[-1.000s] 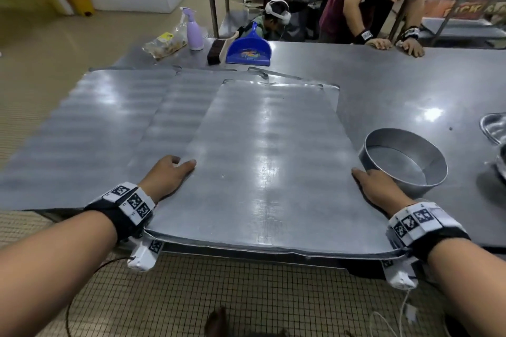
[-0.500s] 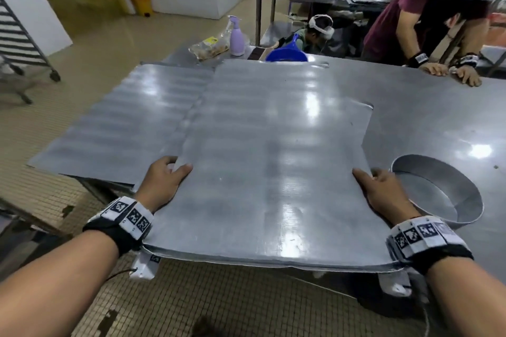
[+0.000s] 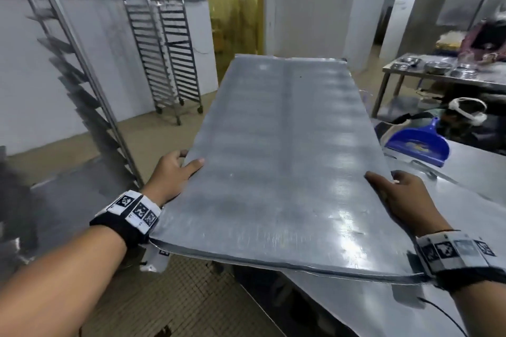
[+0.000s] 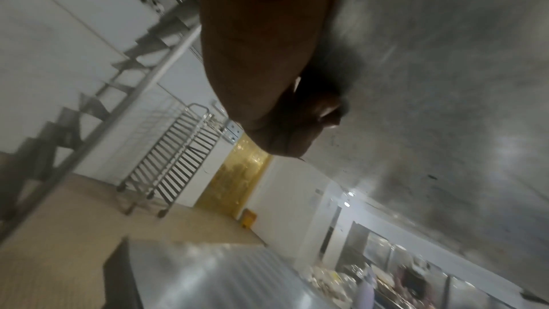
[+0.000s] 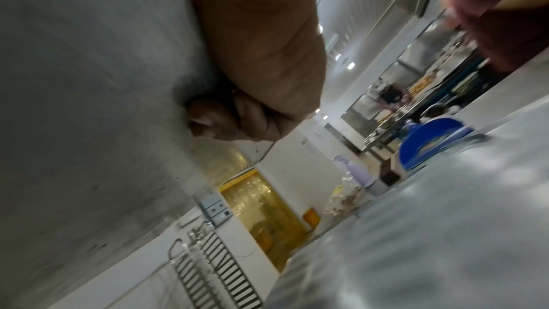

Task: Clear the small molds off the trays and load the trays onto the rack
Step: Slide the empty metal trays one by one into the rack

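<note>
A large flat metal tray point(image 3: 279, 161) is held up in the air, level, with nothing on it. My left hand point(image 3: 175, 175) grips its left edge, thumb on top and fingers curled under point(image 4: 300, 126). My right hand point(image 3: 397, 194) grips the right edge the same way, fingers curled under the tray point(image 5: 226, 121). A tall steel rack point(image 3: 82, 68) with angled side rails stands close on the left. No small molds show in any view.
Another tray point(image 3: 410, 295) lies on the steel table below and to the right. A blue dustpan point(image 3: 419, 145) sits on that table. Two empty wheeled racks point(image 3: 164, 55) stand by the far wall. People work at a back table point(image 3: 443, 76).
The tray has been lifted off the table and swung left toward the racks. Both hands keep their hold on its side edges. The round mold has left the view.
</note>
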A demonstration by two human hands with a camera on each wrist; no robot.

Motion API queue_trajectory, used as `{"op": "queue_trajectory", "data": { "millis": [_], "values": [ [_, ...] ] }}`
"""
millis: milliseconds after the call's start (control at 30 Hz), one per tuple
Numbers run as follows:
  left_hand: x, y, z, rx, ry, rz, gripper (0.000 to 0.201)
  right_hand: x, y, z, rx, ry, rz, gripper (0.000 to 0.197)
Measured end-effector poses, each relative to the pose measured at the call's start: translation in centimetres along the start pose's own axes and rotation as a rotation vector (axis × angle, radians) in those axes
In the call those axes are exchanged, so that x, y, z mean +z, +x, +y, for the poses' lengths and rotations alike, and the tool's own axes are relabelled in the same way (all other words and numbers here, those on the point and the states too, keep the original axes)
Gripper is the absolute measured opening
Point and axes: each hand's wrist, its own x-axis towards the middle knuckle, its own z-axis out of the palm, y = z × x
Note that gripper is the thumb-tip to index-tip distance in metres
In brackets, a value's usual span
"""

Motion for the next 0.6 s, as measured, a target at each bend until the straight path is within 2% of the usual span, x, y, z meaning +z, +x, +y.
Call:
{"op": "queue_trajectory", "data": {
  "millis": [133, 267, 300, 367, 433, 500, 600],
  "values": [
    [-4.7, -1.7, 0.1, -0.049, -0.070, 0.131, 0.015, 3.8, 2.5, -2.0, -0.059, 0.036, -0.119, 0.039],
    [-7.5, -6.1, 0.5, -0.078, -0.023, 0.293, 0.032, 6.7, 4.6, -3.4, -0.130, 0.026, -0.255, 0.065],
    [-8.4, -7.8, 0.4, -0.093, 0.004, 0.342, 0.040, 7.6, 4.7, -4.0, -0.149, 0.028, -0.299, 0.063],
    [-9.5, -10.5, 0.5, -0.122, 0.041, 0.403, 0.047, 8.9, 4.5, -5.1, -0.161, 0.051, -0.364, 0.045],
    [-10.5, -13.6, 0.5, -0.134, 0.034, 0.487, 0.048, 10.6, 3.8, -5.8, -0.169, 0.093, -0.471, 0.046],
    [-11.4, -16.9, 0.8, -0.143, 0.052, 0.563, 0.039, 12.8, 3.2, -6.3, -0.162, 0.109, -0.573, 0.055],
    [-13.3, -21.6, 0.8, -0.182, 0.112, 0.667, 0.018, 16.5, 1.5, -7.3, -0.155, 0.142, -0.683, 0.034]
  ]
}}
